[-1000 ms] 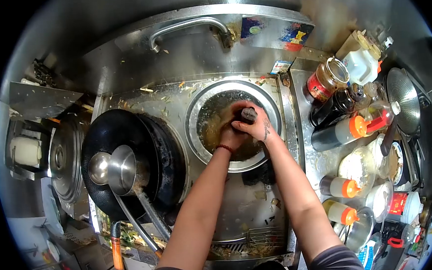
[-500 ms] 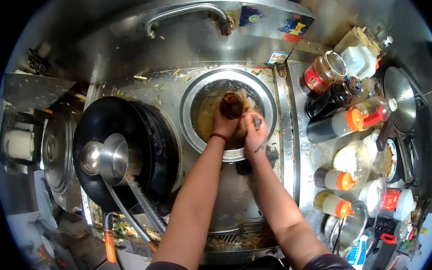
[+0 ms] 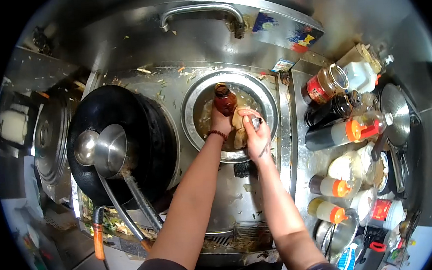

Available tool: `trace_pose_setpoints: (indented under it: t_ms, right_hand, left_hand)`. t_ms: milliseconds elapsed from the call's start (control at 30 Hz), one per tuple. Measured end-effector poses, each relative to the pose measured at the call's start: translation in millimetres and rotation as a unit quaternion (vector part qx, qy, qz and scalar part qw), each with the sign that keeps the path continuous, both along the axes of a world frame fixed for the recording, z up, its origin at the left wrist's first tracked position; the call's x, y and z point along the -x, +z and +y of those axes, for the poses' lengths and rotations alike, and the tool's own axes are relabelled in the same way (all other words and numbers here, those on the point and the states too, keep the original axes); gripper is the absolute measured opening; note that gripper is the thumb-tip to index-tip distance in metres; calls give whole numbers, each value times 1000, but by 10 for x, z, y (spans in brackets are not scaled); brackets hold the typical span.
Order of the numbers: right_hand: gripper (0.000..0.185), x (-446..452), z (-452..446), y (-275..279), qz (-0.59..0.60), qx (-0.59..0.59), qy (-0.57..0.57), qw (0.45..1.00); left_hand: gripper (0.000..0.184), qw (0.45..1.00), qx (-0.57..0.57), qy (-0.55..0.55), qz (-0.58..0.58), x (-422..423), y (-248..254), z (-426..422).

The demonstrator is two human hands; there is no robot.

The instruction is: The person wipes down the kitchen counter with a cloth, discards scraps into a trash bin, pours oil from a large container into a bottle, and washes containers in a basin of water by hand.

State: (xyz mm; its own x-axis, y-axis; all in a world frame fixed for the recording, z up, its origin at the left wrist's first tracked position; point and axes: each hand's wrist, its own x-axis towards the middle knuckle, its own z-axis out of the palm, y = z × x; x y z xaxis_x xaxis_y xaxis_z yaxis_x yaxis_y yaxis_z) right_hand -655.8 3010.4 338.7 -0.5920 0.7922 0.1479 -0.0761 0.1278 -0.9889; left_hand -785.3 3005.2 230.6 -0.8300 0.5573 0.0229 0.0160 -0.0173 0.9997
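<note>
My left hand (image 3: 219,124), with a beaded bracelet at the wrist, is closed round a reddish-brown glass bottle (image 3: 225,103). The bottle's open neck points up and away from me, above a wide metal basin (image 3: 190,131) of cloudy liquid. My right hand (image 3: 255,132) is closed on a wet tan cloth (image 3: 238,128), which hangs beside the bottle. A small greyish object (image 3: 256,123) shows at the right fingers; I cannot make out what it is.
At the left a black wok (image 3: 142,139) carries two metal ladles (image 3: 111,150). A curved faucet (image 3: 198,9) is at the back. On the right shelf stand a red-labelled jar (image 3: 317,86) and several orange-capped squeeze bottles (image 3: 334,187). Food scraps litter the steel counter.
The bottle's neck has tipped away from me, so its side now shows. My right hand has come slightly nearer, and the cloth hangs lower between the hands. The camera view has shifted slightly.
</note>
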Motion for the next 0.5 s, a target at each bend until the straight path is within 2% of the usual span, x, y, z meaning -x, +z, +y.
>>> trace_pose_setpoints:
  t_ms: [33, 67, 100, 133, 200, 233, 267, 333, 367, 400, 467, 500]
  right_hand:
    - [26, 79, -36, -17, 19, -99, -26, 995]
    - [30, 190, -102, -16, 37, -196, -55, 978]
    - [39, 296, -175, -6, -48, -226, -99, 968]
    - [37, 404, -148, -68, -84, -283, -130, 946]
    - [33, 598, 20, -187, 68, -115, -181, 974]
    - [33, 614, 92, -113, 68, -24, -189, 979]
    - [33, 536, 310, -168, -3, -68, -124, 990]
    - [32, 455, 591, 50, -100, 111, 16, 989]
    - [31, 437, 719, 145, -98, 206, 84, 970]
    - [30, 433, 920, -21, -82, 208, 165, 961]
    - [28, 415, 933, 172, -118, 149, 278, 941]
    - [28, 402, 895, 209, -107, 116, 283, 946]
  left_hand:
    - [37, 950, -163, -65, -259, 33, -52, 45]
    - [30, 803, -309, -125, -493, -11, 123, 8]
    - [31, 816, -265, -69, -510, -175, 305, -29]
    - [31, 816, -264, -70, -510, -231, 262, -40]
    - [31, 950, -176, -95, -238, -246, 287, -71]
    - [36, 987, -114, -83, -81, -261, 368, -109]
    - [44, 982, -143, -103, -72, -234, 130, -83]
    - [44, 972, -94, -191, -97, -233, 290, -185]
    - [41, 939, 87, -304, -133, -133, 421, -295]
    - [41, 941, 30, -329, -74, -136, 368, -282]
    - [44, 917, 108, -383, -34, -58, 497, -354]
    - [44, 917, 104, -383, -36, -11, 410, -338]
